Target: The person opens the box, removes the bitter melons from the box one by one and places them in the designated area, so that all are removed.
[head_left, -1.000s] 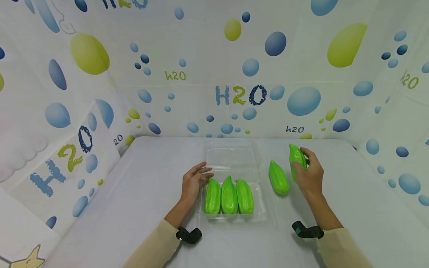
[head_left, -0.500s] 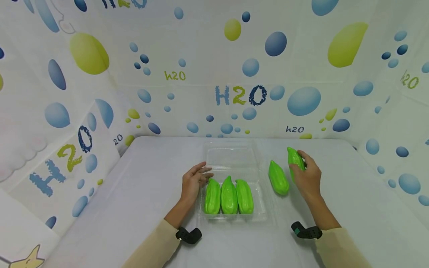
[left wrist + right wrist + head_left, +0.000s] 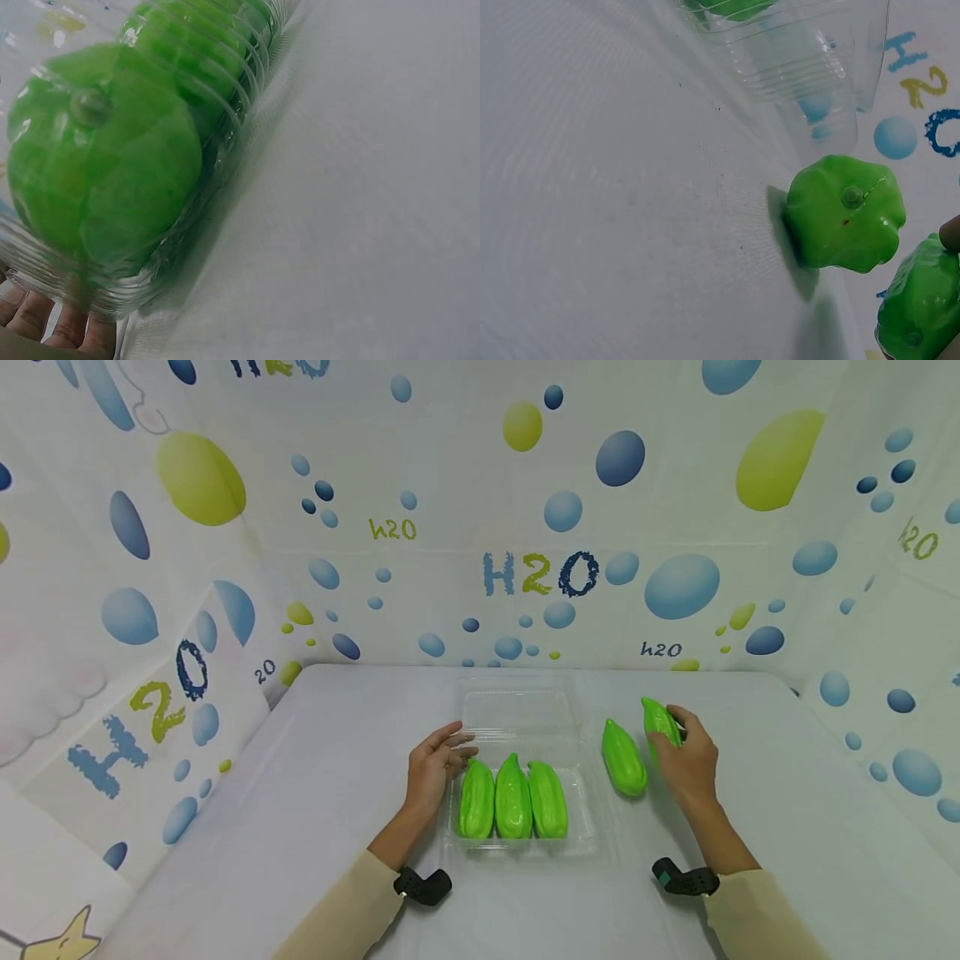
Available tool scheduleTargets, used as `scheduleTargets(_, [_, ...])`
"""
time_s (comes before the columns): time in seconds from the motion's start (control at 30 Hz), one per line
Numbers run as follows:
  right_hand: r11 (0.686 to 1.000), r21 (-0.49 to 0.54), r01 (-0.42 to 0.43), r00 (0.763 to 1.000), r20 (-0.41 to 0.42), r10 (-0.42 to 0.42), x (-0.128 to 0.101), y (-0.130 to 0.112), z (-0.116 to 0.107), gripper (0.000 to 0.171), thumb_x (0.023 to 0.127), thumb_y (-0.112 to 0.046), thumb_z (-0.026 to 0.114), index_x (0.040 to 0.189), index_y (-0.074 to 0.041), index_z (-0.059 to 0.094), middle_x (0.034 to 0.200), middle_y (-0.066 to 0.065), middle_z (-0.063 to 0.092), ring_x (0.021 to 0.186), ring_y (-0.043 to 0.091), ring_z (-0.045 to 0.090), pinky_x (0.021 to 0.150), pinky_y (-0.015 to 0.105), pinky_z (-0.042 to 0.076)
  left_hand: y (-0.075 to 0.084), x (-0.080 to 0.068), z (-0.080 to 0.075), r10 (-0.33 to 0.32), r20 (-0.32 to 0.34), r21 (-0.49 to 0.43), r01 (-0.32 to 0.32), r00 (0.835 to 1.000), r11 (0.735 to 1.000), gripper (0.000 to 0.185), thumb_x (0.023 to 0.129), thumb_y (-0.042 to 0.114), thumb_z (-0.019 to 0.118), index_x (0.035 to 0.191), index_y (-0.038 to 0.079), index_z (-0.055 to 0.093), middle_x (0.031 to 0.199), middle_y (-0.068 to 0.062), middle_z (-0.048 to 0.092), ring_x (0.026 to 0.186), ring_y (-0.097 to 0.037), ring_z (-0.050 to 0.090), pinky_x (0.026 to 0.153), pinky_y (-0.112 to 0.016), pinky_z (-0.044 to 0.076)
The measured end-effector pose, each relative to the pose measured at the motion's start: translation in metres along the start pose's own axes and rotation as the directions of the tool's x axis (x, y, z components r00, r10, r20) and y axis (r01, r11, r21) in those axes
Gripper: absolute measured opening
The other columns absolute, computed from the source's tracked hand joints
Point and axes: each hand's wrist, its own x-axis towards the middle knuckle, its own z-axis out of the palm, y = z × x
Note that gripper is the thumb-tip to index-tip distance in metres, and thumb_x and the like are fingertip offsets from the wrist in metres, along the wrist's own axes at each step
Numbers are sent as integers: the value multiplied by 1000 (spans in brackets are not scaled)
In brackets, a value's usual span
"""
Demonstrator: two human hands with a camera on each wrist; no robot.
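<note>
My right hand grips a glossy green toy vegetable, ribbed and pointed like a bitter melon, tip pointing away. Just left of it, a similar toy vegetable lies on the cloth; the right wrist view shows its lobed end. Three more, such as the middle one, lie side by side in a clear plastic box. My left hand is at the box's left side, fingers loosely extended by its back corner. In the left wrist view, its fingers sit close against the ridged clear wall.
The box's clear lid lies folded back behind it. White cloth covers the table. A patterned curtain with blue and green drops stands behind and at both sides. Each wrist wears a black band.
My right hand has shifted slightly left and nearer with the toy vegetable in its grip. The left hand, the box and the other toy vegetables have stayed in place.
</note>
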Motion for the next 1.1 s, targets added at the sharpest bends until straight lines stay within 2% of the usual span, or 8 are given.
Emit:
scheduleTargets(0.4, [999,-35,-29,999,20,30,2,11,5,57,96,-18,59,150,-3,47,148,22,51,131,38,50,105,52,42,1,-1,1,-4,-4,-7,4,1000,1000,58,86,-11,42,142,-6,52,129,-28,64,110,-37,69,79,-25,55])
scheduleTargets(0.67, [998,-56,-17,999,46,19,1,12,6,56,98,-20,56,150,-2,46,147,24,52,127,38,52,99,48,44,0,0,1,-5,-6,-18,5,1000,1000,58,85,-12,42,142,-6,52,130,-28,63,111,-38,68,79,-25,56])
scheduleTargets(1.1, [998,-65,-15,995,93,21,0,15,7,57,99,-18,54,151,-1,44,149,24,49,132,40,49,104,52,43,0,1,0,-7,-2,-10,7,1000,1000,56,88,-11,41,143,-5,52,130,-27,64,111,-37,68,79,-24,55])
